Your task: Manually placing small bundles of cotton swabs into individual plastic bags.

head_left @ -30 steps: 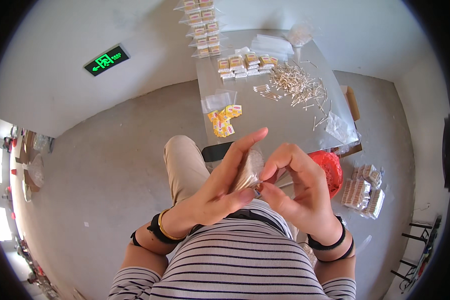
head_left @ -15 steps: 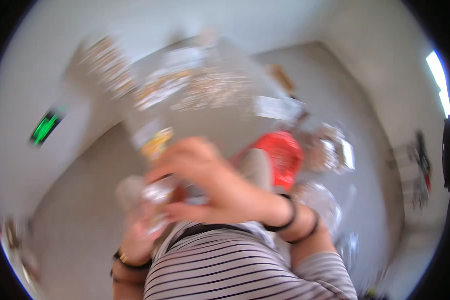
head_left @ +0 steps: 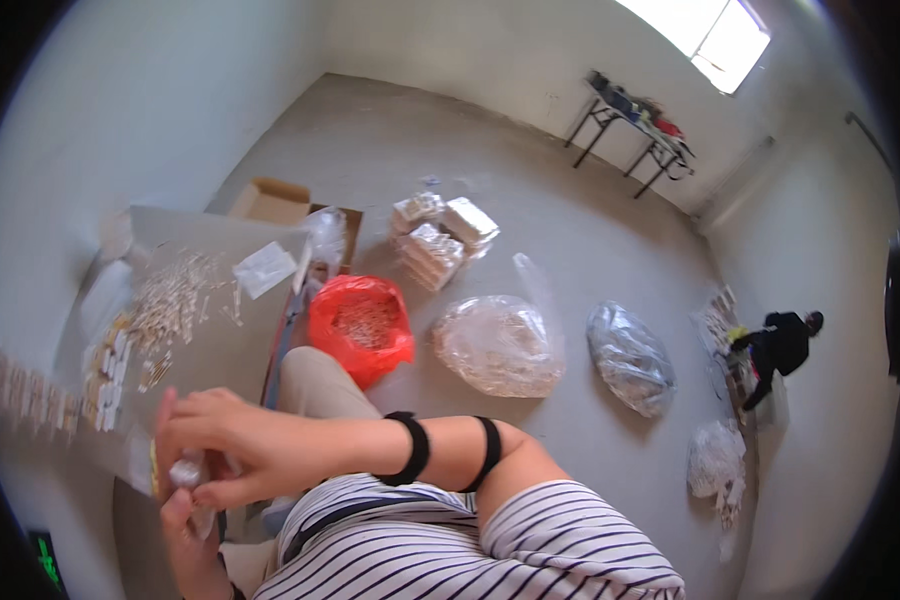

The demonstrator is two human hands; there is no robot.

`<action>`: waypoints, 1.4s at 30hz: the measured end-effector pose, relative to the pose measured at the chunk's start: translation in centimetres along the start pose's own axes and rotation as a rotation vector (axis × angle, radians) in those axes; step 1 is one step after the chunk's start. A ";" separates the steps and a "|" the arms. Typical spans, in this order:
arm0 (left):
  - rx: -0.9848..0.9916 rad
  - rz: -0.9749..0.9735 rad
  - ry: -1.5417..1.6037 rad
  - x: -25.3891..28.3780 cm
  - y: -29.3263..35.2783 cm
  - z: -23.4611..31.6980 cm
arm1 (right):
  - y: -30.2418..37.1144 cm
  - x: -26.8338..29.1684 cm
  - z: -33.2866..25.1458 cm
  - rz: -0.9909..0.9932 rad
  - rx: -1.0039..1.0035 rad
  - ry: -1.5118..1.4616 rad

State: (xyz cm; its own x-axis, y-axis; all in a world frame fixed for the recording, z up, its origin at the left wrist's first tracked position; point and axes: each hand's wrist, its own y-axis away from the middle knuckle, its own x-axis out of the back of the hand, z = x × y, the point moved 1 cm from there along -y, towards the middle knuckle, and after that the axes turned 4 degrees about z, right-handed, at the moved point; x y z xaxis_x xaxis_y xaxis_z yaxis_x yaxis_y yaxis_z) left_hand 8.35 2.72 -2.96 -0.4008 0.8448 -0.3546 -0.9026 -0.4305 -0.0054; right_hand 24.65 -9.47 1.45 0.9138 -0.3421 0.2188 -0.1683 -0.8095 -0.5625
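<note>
Both hands are together at the lower left, by the near corner of the grey table (head_left: 225, 355). My left hand (head_left: 192, 540) holds a small, clear, shiny plastic thing (head_left: 185, 473) from below; its exact kind is hard to make out. My right hand (head_left: 245, 440) curls over the top of it, thumb and fingers bent around it. Part of the thing is hidden by the fingers. Scattered over the table lie small pale stick-like pieces (head_left: 175, 300), with a row of white and brown packs (head_left: 105, 375) along its left side.
A red bag (head_left: 395, 345) of small pieces stands by my knee. Beyond are stacked wrapped packs (head_left: 435, 255), a clear bag (head_left: 500, 350) and a grey plastic bag (head_left: 630, 360). Another person (head_left: 780, 345) bends over goods at the right. A folding table (head_left: 625, 115) stands by the far wall.
The view has swung to the right, bringing the other person and more floor into sight. My hands stay together around the clear plastic thing, now farther left in the view.
</note>
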 end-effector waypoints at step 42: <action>-0.679 0.281 -1.030 -3.7 5.5 3.6 | 1.1 0.4 -3.2 -0.258 0.016 0.290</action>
State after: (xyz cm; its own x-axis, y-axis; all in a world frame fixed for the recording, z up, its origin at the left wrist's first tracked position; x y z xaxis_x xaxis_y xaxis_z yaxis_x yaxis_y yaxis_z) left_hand 4.33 -1.61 1.73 -0.7771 0.4217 0.4672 -0.6269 -0.4525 -0.6343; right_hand 23.65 -12.05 3.48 0.7827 -0.2508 0.5696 0.0613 -0.8797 -0.4716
